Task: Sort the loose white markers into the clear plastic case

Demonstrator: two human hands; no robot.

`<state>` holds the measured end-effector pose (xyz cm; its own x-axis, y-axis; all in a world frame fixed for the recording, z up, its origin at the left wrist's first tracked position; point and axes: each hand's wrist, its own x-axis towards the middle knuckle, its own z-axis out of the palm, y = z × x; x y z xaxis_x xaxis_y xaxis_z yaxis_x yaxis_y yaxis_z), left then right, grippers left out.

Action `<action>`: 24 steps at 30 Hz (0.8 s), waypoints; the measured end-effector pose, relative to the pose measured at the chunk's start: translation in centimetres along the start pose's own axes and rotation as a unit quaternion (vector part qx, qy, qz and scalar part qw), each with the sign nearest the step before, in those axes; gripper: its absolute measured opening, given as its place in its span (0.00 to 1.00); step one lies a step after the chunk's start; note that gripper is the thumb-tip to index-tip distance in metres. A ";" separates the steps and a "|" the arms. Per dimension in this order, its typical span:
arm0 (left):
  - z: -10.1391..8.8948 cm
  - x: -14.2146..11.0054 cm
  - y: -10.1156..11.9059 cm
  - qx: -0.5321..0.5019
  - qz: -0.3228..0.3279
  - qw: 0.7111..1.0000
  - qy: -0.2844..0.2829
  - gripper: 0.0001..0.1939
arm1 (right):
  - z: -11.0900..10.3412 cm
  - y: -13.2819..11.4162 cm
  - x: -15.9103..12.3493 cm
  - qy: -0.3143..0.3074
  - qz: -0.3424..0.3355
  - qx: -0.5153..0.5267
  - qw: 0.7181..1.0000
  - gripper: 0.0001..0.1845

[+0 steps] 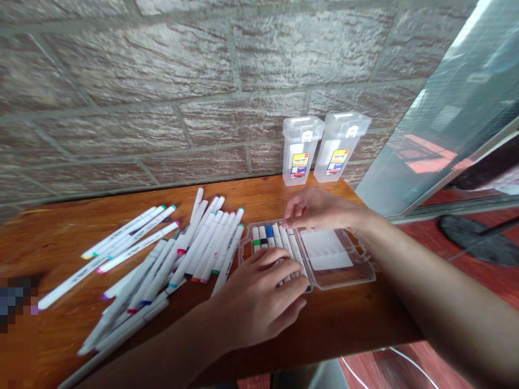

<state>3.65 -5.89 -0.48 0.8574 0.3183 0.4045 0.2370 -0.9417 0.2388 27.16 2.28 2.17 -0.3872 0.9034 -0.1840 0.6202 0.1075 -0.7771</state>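
Observation:
My left hand [263, 297] lies palm down across white markers in an open clear plastic case [367, 278], its fingers stretched out and hiding the markers' lower parts. Caps in green, black and blue [270, 231] show at the case's upper left. My right hand [314, 209] hovers at the case's upper edge, fingers loosely bent and apart, with the lowest fingertip close to the marker ends; nothing shows in its grasp. A white sheet [327, 249] lies in the case's right half. Left of the case is a loose pile of white markers [203, 243] with coloured ends.
Two clear upright marker boxes [300, 154] with yellow labels stand against the stone-brick wall [182, 65] at the back right. Several more markers [135, 237] lie on the left of the wooden table [243, 190]. A glass panel [421, 129] rises on the right.

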 end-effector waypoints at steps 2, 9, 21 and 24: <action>-0.1 0.0 0.0 -0.006 -0.003 1.000 0.007 0.10 | 0.2 -0.1 0.2 0.039 0.023 0.011 0.999 0.15; -1.8 -0.1 -2.0 -0.017 -0.059 0.996 0.057 0.08 | 0.2 0.2 1.0 0.219 -0.041 -0.092 0.971 0.18; -3.9 -0.4 -7.6 -0.065 -0.331 0.915 0.223 0.11 | -0.3 0.0 0.7 0.266 -0.027 -0.174 0.948 0.18; -3.6 -0.6 -8.0 -0.063 -0.352 0.906 0.228 0.12 | -0.4 0.1 0.7 0.278 -0.025 -0.187 0.942 0.19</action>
<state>-0.40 1.88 0.58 0.2302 0.8741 0.4276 0.5727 -0.4770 0.6667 27.18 3.09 2.23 -0.0704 0.9600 0.2711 0.8474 0.2010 -0.4915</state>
